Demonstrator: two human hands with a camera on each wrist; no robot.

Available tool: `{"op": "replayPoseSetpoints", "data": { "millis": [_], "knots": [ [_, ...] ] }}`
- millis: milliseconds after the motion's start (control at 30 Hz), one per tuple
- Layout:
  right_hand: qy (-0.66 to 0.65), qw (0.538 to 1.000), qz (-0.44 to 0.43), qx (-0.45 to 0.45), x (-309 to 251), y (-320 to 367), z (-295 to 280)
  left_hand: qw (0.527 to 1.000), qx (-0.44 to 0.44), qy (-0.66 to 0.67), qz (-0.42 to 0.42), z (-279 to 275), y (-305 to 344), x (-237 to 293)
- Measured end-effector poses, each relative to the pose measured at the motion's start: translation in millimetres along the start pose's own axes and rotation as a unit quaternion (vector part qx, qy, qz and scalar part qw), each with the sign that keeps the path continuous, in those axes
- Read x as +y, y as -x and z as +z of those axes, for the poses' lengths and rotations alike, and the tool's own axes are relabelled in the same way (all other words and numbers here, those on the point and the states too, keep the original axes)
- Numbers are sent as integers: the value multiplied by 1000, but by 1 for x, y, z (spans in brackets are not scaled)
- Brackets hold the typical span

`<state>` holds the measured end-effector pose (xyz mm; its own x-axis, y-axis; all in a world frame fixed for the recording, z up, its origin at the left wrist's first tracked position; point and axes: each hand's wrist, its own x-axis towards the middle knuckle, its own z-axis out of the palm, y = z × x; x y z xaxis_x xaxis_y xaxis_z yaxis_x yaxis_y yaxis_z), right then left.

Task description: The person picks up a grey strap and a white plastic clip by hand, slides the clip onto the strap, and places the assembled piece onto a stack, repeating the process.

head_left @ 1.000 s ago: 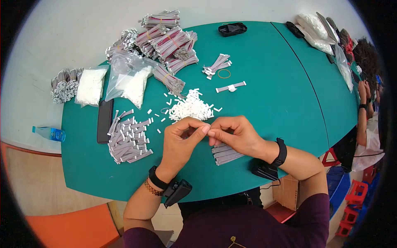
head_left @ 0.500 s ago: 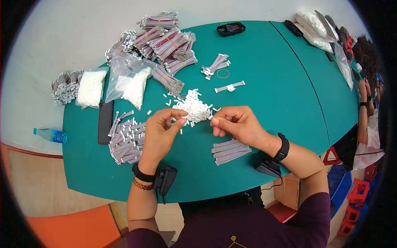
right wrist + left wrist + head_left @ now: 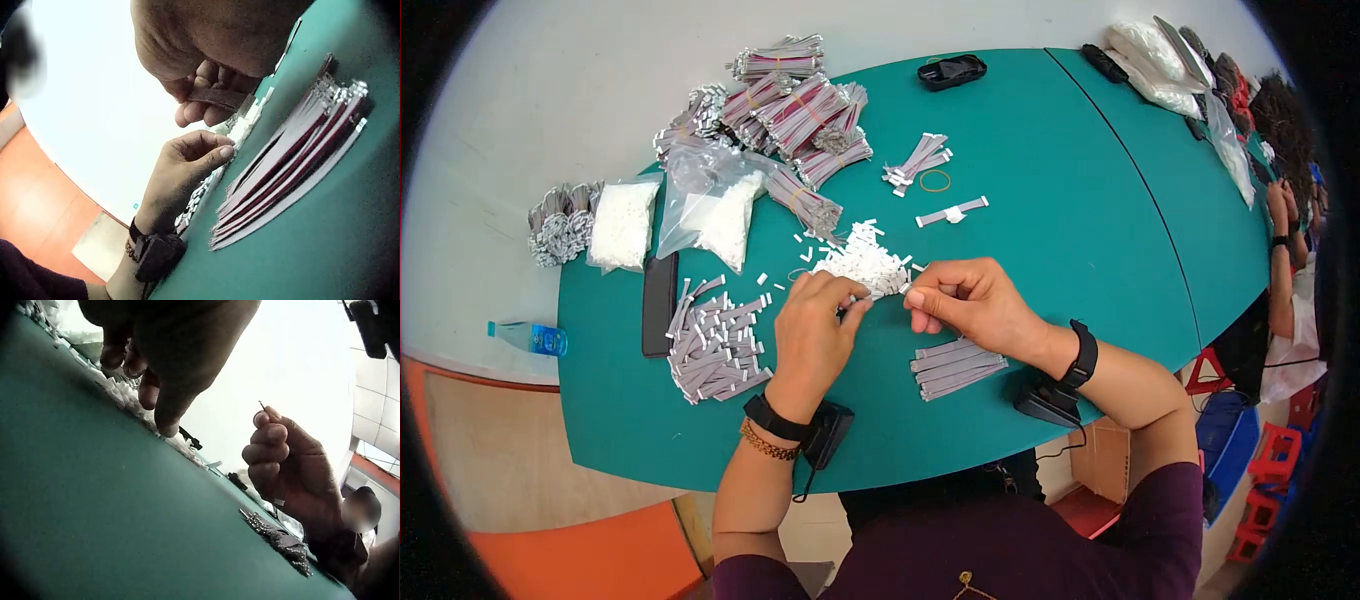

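Observation:
My right hand point(image 3: 978, 310) pinches a short flat grey ribbon cable point(image 3: 219, 98) between thumb and forefinger, one white end point(image 3: 907, 288) showing at the fingertips. The left hand point(image 3: 815, 325) reaches down to the near side of a heap of small white plastic connectors point(image 3: 858, 258). Its thumb and fingertips are bent, right at the loose pieces, with a gap between thumb and forefinger in the left wrist view. In front of the right hand lies a row of grey ribbon cables point(image 3: 957, 368). Left of the left hand is a pile of cables with white ends point(image 3: 712, 345).
Clear bags of white connectors point(image 3: 622, 225) and rubber-banded cable bundles point(image 3: 800, 110) stand at the back left. Nearby lie a dark flat case point(image 3: 660, 305), a plastic bottle point(image 3: 528, 338), a small cable group point(image 3: 918, 162), a rubber band point(image 3: 935, 181) and a black pouch point(image 3: 952, 71).
The hands were together at the fingertips; the left has moved away leftward, then down to the connector heap. The right keeps its pinch on the ribbon cable, almost still.

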<state>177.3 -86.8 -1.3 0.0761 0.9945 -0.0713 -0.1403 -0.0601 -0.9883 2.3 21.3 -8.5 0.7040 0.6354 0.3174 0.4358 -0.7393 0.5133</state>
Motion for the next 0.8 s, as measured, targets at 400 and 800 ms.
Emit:
{"op": "replayPoseSetpoints", "data": {
  "millis": [400, 800],
  "knots": [
    [-26, 1000, -8, -10, -3, 2, 0, 829, -124, 510, -192, -8, 4, 12],
    [-44, 998, -18, -35, -1, 4, 3, 698, -152, 665, -216, -3, 8, 7]
  ]
}}
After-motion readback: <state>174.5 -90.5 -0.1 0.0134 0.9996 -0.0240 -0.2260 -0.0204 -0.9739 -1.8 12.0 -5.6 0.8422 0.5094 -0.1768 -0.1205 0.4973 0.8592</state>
